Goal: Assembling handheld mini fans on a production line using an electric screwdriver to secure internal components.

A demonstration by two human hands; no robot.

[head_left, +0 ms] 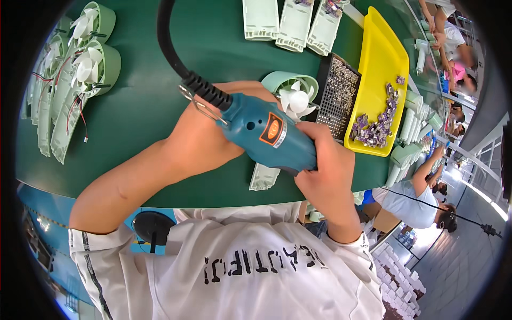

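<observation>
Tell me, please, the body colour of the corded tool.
The corded tool is dark teal, best seen in the head view.

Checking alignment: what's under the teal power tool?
White blades in a pale green housing show beyond the power tool, a matching end nearer you; what's between is covered.

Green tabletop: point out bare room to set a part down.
Free: between the left fan housings and black cord; at the table's near edge, between left forearm and lower pale shell. Crowded: around the blue tool and rightward, with screw tray and yellow tray.
</observation>
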